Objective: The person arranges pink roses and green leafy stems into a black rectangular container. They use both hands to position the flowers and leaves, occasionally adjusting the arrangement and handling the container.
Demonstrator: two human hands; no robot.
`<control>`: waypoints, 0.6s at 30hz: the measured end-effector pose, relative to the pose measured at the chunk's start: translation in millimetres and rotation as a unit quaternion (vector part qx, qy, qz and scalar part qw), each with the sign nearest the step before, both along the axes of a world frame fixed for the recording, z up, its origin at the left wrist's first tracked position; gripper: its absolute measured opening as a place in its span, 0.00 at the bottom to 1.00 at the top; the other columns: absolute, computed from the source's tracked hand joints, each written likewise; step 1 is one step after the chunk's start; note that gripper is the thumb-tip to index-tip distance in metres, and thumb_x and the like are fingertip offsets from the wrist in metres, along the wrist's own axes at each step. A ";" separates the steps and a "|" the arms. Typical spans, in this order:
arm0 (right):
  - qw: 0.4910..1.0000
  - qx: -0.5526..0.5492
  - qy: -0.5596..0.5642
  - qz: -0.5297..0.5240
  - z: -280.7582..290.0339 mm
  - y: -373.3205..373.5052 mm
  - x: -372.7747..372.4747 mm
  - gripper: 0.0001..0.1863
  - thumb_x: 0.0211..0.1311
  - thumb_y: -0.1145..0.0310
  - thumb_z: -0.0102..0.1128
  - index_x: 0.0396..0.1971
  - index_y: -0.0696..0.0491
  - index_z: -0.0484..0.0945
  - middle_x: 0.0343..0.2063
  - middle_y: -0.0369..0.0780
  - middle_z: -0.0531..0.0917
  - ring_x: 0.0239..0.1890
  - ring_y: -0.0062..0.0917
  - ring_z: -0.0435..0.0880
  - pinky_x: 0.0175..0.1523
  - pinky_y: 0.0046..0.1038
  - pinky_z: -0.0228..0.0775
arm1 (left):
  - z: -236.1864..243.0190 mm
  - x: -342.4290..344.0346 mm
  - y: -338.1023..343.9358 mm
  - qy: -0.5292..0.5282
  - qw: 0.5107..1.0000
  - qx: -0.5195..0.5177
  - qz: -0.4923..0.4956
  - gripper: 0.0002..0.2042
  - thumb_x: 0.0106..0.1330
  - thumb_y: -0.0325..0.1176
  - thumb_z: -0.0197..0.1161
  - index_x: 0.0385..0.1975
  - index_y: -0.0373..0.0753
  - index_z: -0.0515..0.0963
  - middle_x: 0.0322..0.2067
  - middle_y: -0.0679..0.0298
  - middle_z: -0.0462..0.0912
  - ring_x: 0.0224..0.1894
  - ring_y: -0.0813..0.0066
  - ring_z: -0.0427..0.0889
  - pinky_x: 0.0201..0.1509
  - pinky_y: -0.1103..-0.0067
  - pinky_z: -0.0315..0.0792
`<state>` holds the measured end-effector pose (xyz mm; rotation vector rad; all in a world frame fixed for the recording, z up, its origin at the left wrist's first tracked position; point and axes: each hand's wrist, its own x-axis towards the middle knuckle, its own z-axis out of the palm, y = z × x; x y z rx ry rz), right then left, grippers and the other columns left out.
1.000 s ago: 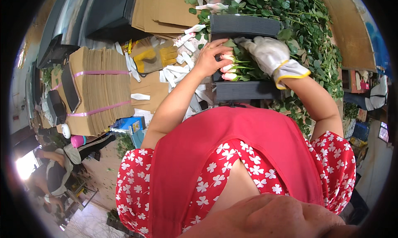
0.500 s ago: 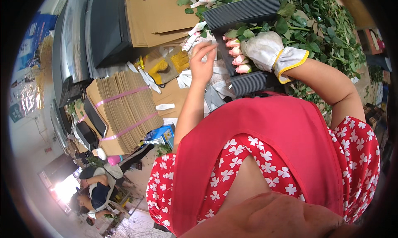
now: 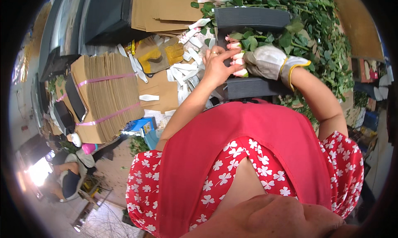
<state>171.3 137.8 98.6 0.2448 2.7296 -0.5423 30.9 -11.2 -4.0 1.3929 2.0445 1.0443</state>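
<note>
My bare left hand (image 3: 218,68), a ring on one finger, reaches in from the left. Its thumb and fingers are apart, with the tips at the heads of a row of pink roses (image 3: 237,60). From the right, my right hand (image 3: 266,62) in a pale glove with yellow trim lies closed over the same roses, just behind the blooms. Its fingertips and the stems under the glove are hidden. The roses lie between two dark ridged blocks, a far one (image 3: 252,19) and a near one (image 3: 253,88).
Leafy rose stems (image 3: 315,34) heap up at the right. White foam sleeves (image 3: 182,74) are scattered left of my left hand, beside a yellow-and-grey work glove (image 3: 159,56). Farther left stand strapped cardboard sheets (image 3: 110,95) and a black box (image 3: 108,16). Another person (image 3: 68,182) sits at lower left.
My left hand has moved right and nearer, from beside the roses to their blooms. My gloved right hand stays over the roses. The whole view has shifted slightly.
</note>
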 end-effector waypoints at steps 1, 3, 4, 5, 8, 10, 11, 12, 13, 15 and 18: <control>1.000 -0.004 0.005 -0.019 1.6 -2.2 3.5 0.13 0.61 0.59 0.59 0.34 0.55 0.79 0.25 0.51 0.82 0.29 0.50 0.81 0.34 0.46 0.72 | 0.2 0.1 -1.4 -0.009 1.000 -0.007 0.007 0.27 0.45 0.47 0.79 0.51 0.59 0.84 0.42 0.67 0.72 0.53 0.65 0.65 0.64 0.69 0.59; 1.000 -0.020 0.007 0.000 13.0 2.6 3.1 0.12 0.61 0.60 0.59 0.34 0.54 0.79 0.24 0.50 0.82 0.29 0.49 0.82 0.34 0.46 0.72 | 1.0 -0.2 -3.1 -0.020 1.000 -0.007 0.005 0.27 0.46 0.47 0.78 0.51 0.60 0.84 0.42 0.68 0.72 0.53 0.65 0.66 0.65 0.68 0.57; 0.999 -0.030 0.032 -0.013 16.8 6.4 3.3 0.11 0.61 0.60 0.59 0.35 0.53 0.79 0.23 0.49 0.82 0.28 0.49 0.82 0.33 0.45 0.72 | 1.0 -1.5 -3.8 -0.020 1.000 -0.003 0.004 0.27 0.46 0.46 0.78 0.51 0.60 0.84 0.43 0.68 0.72 0.53 0.65 0.66 0.65 0.67 0.57; 0.990 -0.016 0.135 -0.034 13.8 9.5 1.6 0.11 0.61 0.61 0.58 0.36 0.53 0.78 0.22 0.48 0.82 0.26 0.48 0.82 0.32 0.45 0.72 | -1.1 -1.6 -4.6 -0.021 1.000 0.001 0.005 0.27 0.46 0.46 0.78 0.51 0.60 0.83 0.43 0.68 0.72 0.54 0.65 0.66 0.65 0.67 0.57; 0.985 0.120 0.111 -0.063 -3.0 6.6 -13.0 0.08 0.62 0.66 0.57 0.36 0.53 0.77 0.22 0.48 0.82 0.26 0.47 0.82 0.31 0.44 0.73 | -1.2 1.8 -2.5 -0.033 0.999 0.001 0.002 0.27 0.47 0.45 0.77 0.52 0.63 0.82 0.43 0.68 0.72 0.53 0.65 0.67 0.65 0.65 0.56; 0.984 0.152 0.075 -0.061 -12.9 5.1 -17.0 0.11 0.62 0.63 0.56 0.36 0.54 0.78 0.25 0.48 0.84 0.28 0.45 0.84 0.33 0.44 0.75 | -2.8 -0.9 -3.0 -0.030 0.999 -0.011 -0.002 0.27 0.48 0.46 0.77 0.53 0.64 0.82 0.42 0.68 0.71 0.52 0.66 0.68 0.64 0.65 0.56; 0.983 0.168 0.045 -0.054 -9.0 2.8 -18.1 0.11 0.62 0.63 0.56 0.36 0.54 0.79 0.25 0.48 0.84 0.28 0.45 0.85 0.33 0.44 0.76 | -3.7 -1.5 -3.9 -0.031 0.999 -0.011 -0.001 0.27 0.48 0.47 0.77 0.53 0.64 0.82 0.42 0.68 0.71 0.52 0.66 0.68 0.64 0.65 0.56; 0.983 0.155 0.078 -0.057 -13.9 2.6 -16.5 0.11 0.62 0.62 0.55 0.35 0.54 0.79 0.25 0.48 0.85 0.28 0.45 0.85 0.34 0.45 0.76 | -4.0 -2.0 -4.7 -0.031 0.999 -0.012 0.000 0.27 0.48 0.47 0.77 0.53 0.65 0.82 0.42 0.69 0.71 0.52 0.66 0.68 0.64 0.65 0.56; 0.983 0.160 0.069 -0.056 -13.9 3.8 -17.7 0.11 0.63 0.62 0.54 0.35 0.54 0.79 0.25 0.48 0.85 0.28 0.45 0.85 0.34 0.45 0.76 | -4.6 -1.7 -4.8 -0.032 0.999 -0.012 -0.001 0.27 0.48 0.47 0.77 0.53 0.65 0.82 0.42 0.69 0.71 0.52 0.66 0.68 0.64 0.65 0.56; 0.982 0.168 0.053 -0.061 -12.7 3.3 -21.2 0.11 0.63 0.62 0.54 0.34 0.54 0.79 0.25 0.47 0.85 0.28 0.45 0.85 0.34 0.45 0.76 | -5.0 -2.8 -3.9 -0.025 1.000 -0.005 -0.002 0.27 0.48 0.49 0.76 0.52 0.65 0.82 0.43 0.69 0.72 0.52 0.65 0.67 0.63 0.65 0.57; 0.983 0.172 0.031 -0.064 10.6 1.7 -23.2 0.11 0.63 0.62 0.55 0.32 0.54 0.79 0.24 0.47 0.84 0.28 0.46 0.84 0.33 0.44 0.76 | -5.8 -2.3 -5.2 -0.023 1.000 0.001 0.003 0.27 0.47 0.51 0.76 0.52 0.65 0.82 0.43 0.69 0.72 0.52 0.63 0.67 0.62 0.64 0.57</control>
